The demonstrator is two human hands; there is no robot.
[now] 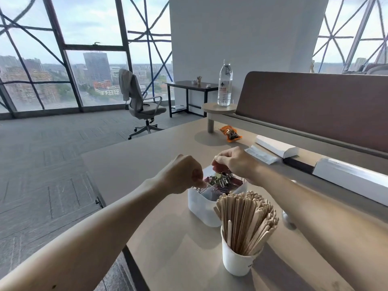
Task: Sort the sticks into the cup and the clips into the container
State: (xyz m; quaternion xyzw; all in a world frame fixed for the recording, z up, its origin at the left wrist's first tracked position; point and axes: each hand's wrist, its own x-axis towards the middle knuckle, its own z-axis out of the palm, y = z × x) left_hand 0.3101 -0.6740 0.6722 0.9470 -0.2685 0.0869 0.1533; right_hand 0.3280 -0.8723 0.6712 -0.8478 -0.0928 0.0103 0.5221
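— Nearest, one white cup (237,261) on the desk (168,238), packed with sticks (245,219) beyond counting.
— Behind it?
— One clear container (201,206), clips (220,179) heaped inside. Two hands above: right hand (235,162) fingers pinch a reddish scrap (218,168); left hand (182,175) fingers curl at the rim, on what I cannot tell. Farther, one bottle (225,85), one snack packet (231,133).

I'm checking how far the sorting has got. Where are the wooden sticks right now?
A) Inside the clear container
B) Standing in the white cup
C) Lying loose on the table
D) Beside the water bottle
B: the sticks stand bundled upright in the white cup, in front of the clear container, which holds the clips.
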